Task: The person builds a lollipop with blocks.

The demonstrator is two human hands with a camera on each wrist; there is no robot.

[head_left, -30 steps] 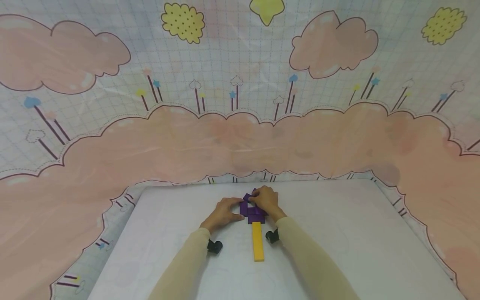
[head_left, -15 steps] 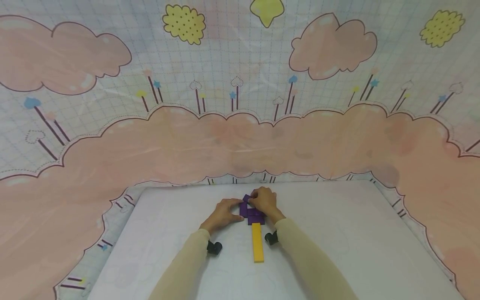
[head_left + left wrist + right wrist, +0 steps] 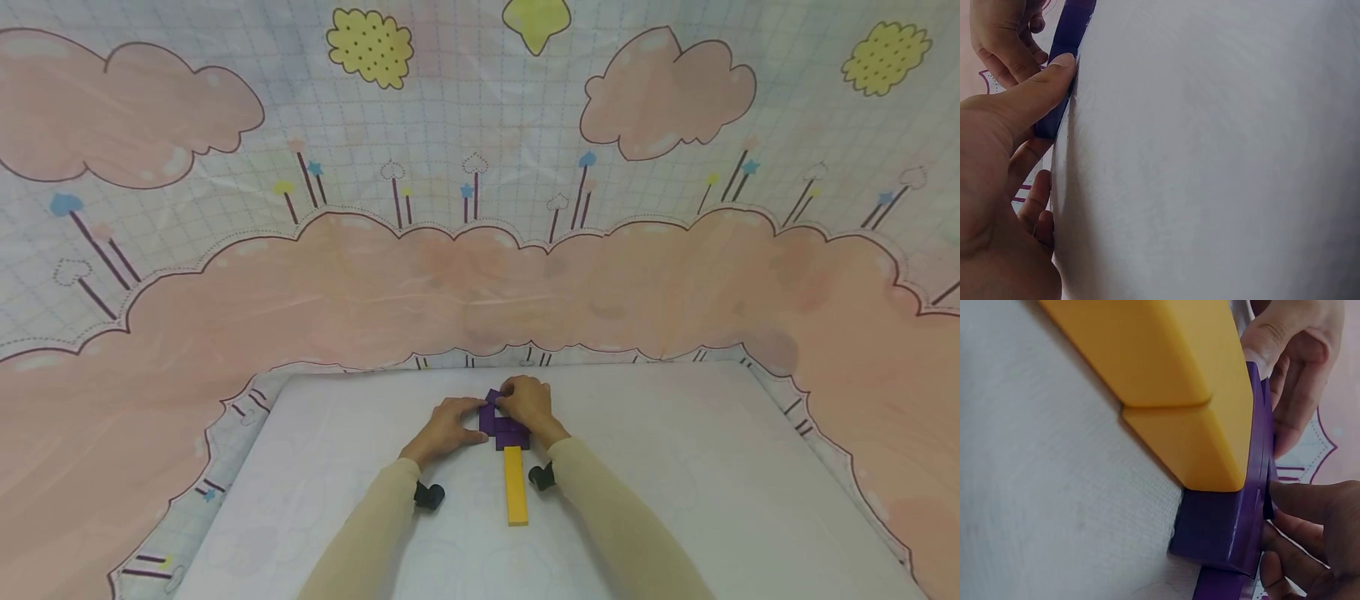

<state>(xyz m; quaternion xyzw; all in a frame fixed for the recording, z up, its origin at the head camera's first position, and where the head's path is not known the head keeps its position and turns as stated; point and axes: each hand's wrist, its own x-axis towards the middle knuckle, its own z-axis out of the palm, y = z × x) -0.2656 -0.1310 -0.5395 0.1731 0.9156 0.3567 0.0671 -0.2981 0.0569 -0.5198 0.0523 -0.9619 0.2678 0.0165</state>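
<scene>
Purple blocks (image 3: 512, 439) form a ring-like cluster near the far side of the white table, touching the far end of a yellow strip (image 3: 515, 487). In the right wrist view the strip shows as two yellow blocks (image 3: 1172, 394) end to end. My left hand (image 3: 444, 425) holds the cluster's left purple block (image 3: 487, 421) between thumb and forefinger. Its thumb (image 3: 1060, 72) lies against purple in the left wrist view. My right hand (image 3: 529, 403) pinches a purple block at the cluster's far right, mostly hidden by the fingers. Beside it lies a small tilted purple block (image 3: 492, 397).
The white tabletop (image 3: 675, 467) spreads out on both sides of the cluster. Behind it hangs a patterned cloth (image 3: 480, 283) with pink clouds. Black wrist cameras (image 3: 430, 496) sit at both sleeve ends.
My right hand has shifted slightly left and toward the near side. The purple piece that stuck out above its fingers is now out of sight. My left hand has stayed almost still.
</scene>
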